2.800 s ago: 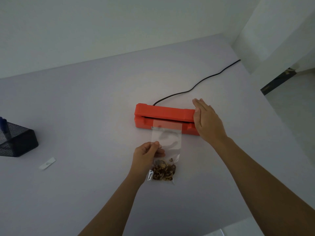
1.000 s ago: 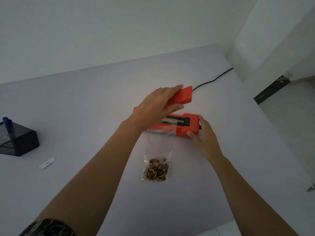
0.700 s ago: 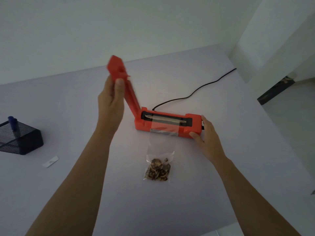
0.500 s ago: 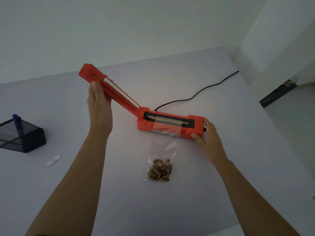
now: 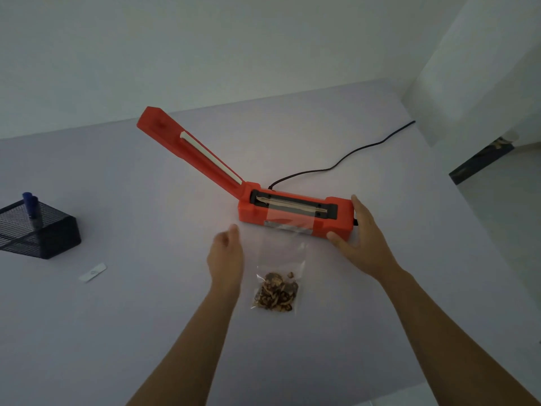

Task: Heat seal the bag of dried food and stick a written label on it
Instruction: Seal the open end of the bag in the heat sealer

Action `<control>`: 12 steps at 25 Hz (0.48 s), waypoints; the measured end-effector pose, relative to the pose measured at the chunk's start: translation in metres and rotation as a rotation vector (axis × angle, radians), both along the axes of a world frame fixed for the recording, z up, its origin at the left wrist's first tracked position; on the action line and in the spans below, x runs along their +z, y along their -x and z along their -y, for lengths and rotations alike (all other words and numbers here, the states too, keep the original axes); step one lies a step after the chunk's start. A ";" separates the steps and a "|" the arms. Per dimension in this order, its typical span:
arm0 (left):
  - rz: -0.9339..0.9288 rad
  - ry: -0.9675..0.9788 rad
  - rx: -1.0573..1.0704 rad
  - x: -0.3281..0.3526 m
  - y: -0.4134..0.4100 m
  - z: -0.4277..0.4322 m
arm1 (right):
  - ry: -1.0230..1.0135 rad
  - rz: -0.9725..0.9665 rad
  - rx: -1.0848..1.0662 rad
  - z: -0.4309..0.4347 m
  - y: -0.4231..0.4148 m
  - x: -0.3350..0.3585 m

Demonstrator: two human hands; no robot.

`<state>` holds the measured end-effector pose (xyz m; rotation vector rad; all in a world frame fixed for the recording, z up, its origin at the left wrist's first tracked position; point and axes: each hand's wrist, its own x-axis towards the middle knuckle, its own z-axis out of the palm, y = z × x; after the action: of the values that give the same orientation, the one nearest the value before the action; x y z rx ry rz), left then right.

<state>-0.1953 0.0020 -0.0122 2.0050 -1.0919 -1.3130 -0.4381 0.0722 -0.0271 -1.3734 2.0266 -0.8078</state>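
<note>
The orange heat sealer [image 5: 339, 222] sits mid-table, its lid [image 5: 190, 150] swung up to the left. A clear bag of dried food [image 5: 276, 291] lies in front of it, its top edge draped over the sealing strip. My right hand [image 5: 360, 241] holds the sealer's right end, thumb in front and fingers over the top. Just left of the bag is my left hand [image 5: 225, 256], blurred, fingers relaxed, holding nothing. A small white label [image 5: 92, 272] lies flat at the left.
A black mesh pen holder [image 5: 38, 230] with blue pens [image 5: 29, 200] stands at the left edge. The sealer's black cord [image 5: 345, 156] runs back right across the table. The table's right edge drops to the floor.
My left hand raised the sealer lid, let it go and came down beside the bag. The lid stays up. My right hand stays on the sealer's right end.
</note>
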 end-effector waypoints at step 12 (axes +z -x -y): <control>0.176 0.271 -0.189 0.032 0.057 0.001 | 0.017 -0.004 -0.010 0.006 0.007 -0.006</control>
<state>-0.2519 0.0009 0.0194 1.8767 -1.4864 -1.0238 -0.4453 0.0662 -0.0333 -1.3767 2.0353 -0.8287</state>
